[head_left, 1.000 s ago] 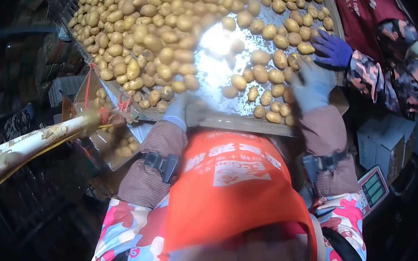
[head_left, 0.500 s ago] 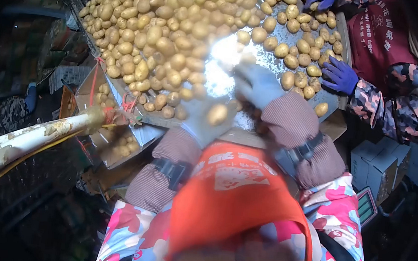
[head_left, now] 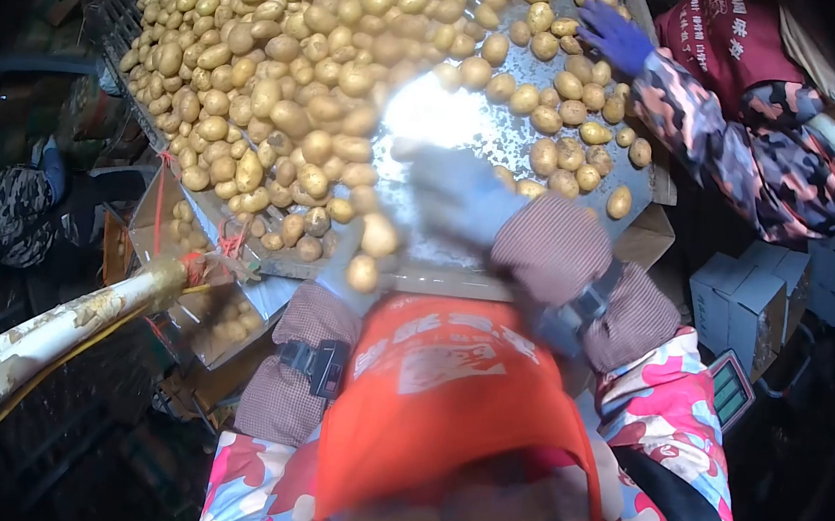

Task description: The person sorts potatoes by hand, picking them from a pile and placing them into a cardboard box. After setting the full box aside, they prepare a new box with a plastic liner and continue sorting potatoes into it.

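Note:
A large heap of potatoes [head_left: 284,77] covers the left and far part of a metal sorting table [head_left: 428,252]. My left hand [head_left: 340,265], in a grey glove, is at the near edge with two potatoes [head_left: 364,273] against its palm side; its fingers are partly hidden behind them. Over the bare, brightly lit middle of the table is my right hand [head_left: 465,203], also gloved and smeared by motion, so its fingers do not show clearly. Just beyond it lie a few loose potatoes [head_left: 568,155].
Across the table at right, a co-worker's purple-gloved hand [head_left: 615,38] reaches among potatoes. A worn white pole [head_left: 68,337] juts in at left beside a cardboard box of potatoes [head_left: 231,318]. Boxes [head_left: 746,292] stand at right. Another person [head_left: 15,212] is at far left.
My left hand has moved left and now has two potatoes at it. My right hand has shifted left. The co-worker's lower purple glove has moved away from the table's near right side.

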The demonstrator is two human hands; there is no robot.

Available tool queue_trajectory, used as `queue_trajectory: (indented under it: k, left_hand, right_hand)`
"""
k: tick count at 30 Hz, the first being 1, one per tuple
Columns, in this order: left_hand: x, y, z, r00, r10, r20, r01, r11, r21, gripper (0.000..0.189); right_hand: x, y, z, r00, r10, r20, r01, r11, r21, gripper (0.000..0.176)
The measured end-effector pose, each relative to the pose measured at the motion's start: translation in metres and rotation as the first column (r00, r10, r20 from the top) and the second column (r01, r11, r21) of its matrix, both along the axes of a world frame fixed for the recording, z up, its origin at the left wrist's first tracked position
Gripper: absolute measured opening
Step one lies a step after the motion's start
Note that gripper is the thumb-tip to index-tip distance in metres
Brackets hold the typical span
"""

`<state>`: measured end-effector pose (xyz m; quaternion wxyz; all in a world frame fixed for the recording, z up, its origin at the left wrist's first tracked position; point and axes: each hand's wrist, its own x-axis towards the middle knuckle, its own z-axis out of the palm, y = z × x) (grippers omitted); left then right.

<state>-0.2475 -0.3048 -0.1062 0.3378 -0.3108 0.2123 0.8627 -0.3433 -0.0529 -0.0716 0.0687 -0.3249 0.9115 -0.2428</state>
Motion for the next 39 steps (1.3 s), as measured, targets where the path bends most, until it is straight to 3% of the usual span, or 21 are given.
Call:
queue_trajectory:
  k: [3,5,8,10,11,13,14,15,19,22,23,24,25,26,27,28,29,32,33,37,39]
  left_hand:
    - [0.024,-0.029,0.002,0.999,0.001,-0.036,0.005,0.985,0.175,0.041]
    - [0.052,-0.065,0.006,0.995,0.050,-0.087,-0.031,0.978,0.206,0.048]
    - [0.095,-0.142,0.012,0.962,0.250,-0.106,-0.236,0.963,0.127,0.051]
    - [0.103,-0.200,0.020,0.918,0.382,-0.108,-0.383,0.924,0.014,0.043]
    - [0.101,-0.230,0.018,0.867,0.487,-0.103,-0.496,0.862,-0.102,0.043]
    - [0.085,-0.280,0.007,0.575,0.816,-0.062,-0.713,0.463,-0.527,0.044]
    - [0.081,-0.292,0.001,0.446,0.892,-0.078,-0.698,0.291,-0.654,0.045]
    - [0.080,-0.296,-0.002,0.440,0.893,-0.093,-0.653,0.247,-0.716,0.046]
    - [0.103,-0.253,0.003,0.802,0.593,-0.068,-0.511,0.624,-0.592,0.050]
    - [0.107,-0.209,0.014,0.985,0.173,0.016,-0.154,0.914,-0.376,0.053]
    - [0.093,-0.161,0.032,0.973,0.213,0.084,-0.112,0.762,-0.637,0.052]
    - [0.085,-0.146,0.026,0.987,0.140,0.082,-0.066,0.808,-0.586,0.052]
    - [0.079,-0.136,0.022,0.995,0.066,0.077,-0.015,0.845,-0.535,0.052]
    - [0.073,-0.125,0.019,0.998,-0.006,0.066,0.037,0.875,-0.483,0.052]
    - [0.064,-0.112,0.019,0.998,-0.046,0.048,0.063,0.881,-0.469,0.052]
    - [0.055,-0.096,0.021,0.996,-0.087,0.031,0.092,0.886,-0.455,0.052]
    - [0.047,-0.081,0.026,0.991,-0.131,0.015,0.124,0.889,-0.440,0.052]
    - [0.032,-0.041,0.044,0.984,-0.166,0.059,0.173,0.844,-0.508,0.053]
    - [0.034,-0.044,0.038,0.978,-0.207,0.005,0.194,0.908,-0.371,0.052]
    - [0.027,-0.004,0.031,0.973,-0.221,0.058,0.227,0.904,-0.363,0.056]
    - [0.024,0.009,0.023,0.959,-0.276,0.058,0.282,0.923,-0.261,0.057]
  right_hand:
    - [-0.079,0.079,-0.047,0.893,-0.444,0.066,0.431,0.890,0.149,0.053]
    - [-0.082,0.122,-0.091,0.697,-0.654,-0.294,0.714,0.672,0.197,0.058]
    - [-0.049,0.086,-0.079,0.715,-0.627,-0.308,0.699,0.658,0.282,0.062]
    - [0.000,0.067,-0.085,0.732,-0.603,-0.318,0.670,0.721,0.175,0.070]
    - [0.021,0.063,-0.087,0.763,-0.574,-0.298,0.624,0.774,0.108,0.071]
    - [0.065,0.063,-0.054,0.861,-0.479,-0.171,0.506,0.840,0.195,0.065]
    - [0.089,0.067,-0.047,0.850,-0.495,-0.178,0.524,0.828,0.198,0.062]
    - [0.108,0.075,-0.041,0.839,-0.510,-0.189,0.541,0.816,0.201,0.058]
    - [0.143,0.138,-0.051,0.798,-0.579,-0.164,0.601,0.785,0.150,0.043]
    - [0.136,0.202,-0.063,0.596,-0.799,0.087,0.788,0.602,0.130,0.030]
    - [0.122,0.218,-0.062,0.470,-0.872,0.134,0.868,0.484,0.111,0.027]
    - [0.107,0.230,-0.067,0.349,-0.919,0.184,0.937,0.349,-0.030,0.028]
    - [0.087,0.261,-0.090,0.379,-0.904,0.199,0.924,0.381,-0.027,0.029]
    - [0.056,0.267,-0.088,0.445,-0.895,0.019,0.888,0.444,0.124,0.034]
    - [0.034,0.267,-0.085,0.510,-0.855,0.099,0.859,0.511,-0.014,0.041]
    - [0.015,0.254,-0.063,0.515,-0.829,0.219,0.841,0.538,0.057,0.048]
    - [-0.005,0.266,-0.078,0.587,-0.794,0.162,0.770,0.608,0.192,0.053]
    - [-0.030,0.234,-0.071,0.586,-0.803,0.109,0.710,0.574,0.408,0.059]
    - [-0.028,0.228,-0.078,0.634,-0.773,0.032,0.688,0.582,0.435,0.063]
    - [-0.018,0.202,-0.092,0.682,-0.711,-0.170,0.698,0.565,0.440,0.058]
    - [-0.018,0.198,-0.084,0.749,-0.656,-0.095,0.624,0.650,0.434,0.056]
